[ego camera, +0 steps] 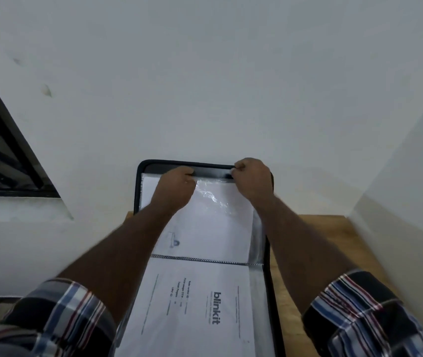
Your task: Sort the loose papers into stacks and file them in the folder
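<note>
Folder (273, 292) lay open on the wooden bench (316, 243), its far half propped against the white wall (205, 73), near half flat toward me. Long axis ran near to far, with the ring spine (205, 260) crossing left to right at the middle.

My left hand (176, 188) and right hand (253, 180) were both at the far top edge of the plastic sleeve (213, 199) on the upright half. Fingers of both hands were curled and pinching at that edge; whether each pinch held the film, the paper inside, or both, I could not tell.

White paper (205, 228) sat in that sleeve, mouth pointing to the far end. A printed sheet (200, 305) lay in the near half, its text reading sideways.

Handling judgement: the sleeve film was thin, glossy and crinkled, so probably slippery and floppy; the paper was light and would buckle if pushed from one corner. Best hold seemed to be at the far edge, one hand parting the film, the other steering the sheet squarely along the long axis. The case itself looked stiff enough to stay propped.
</note>
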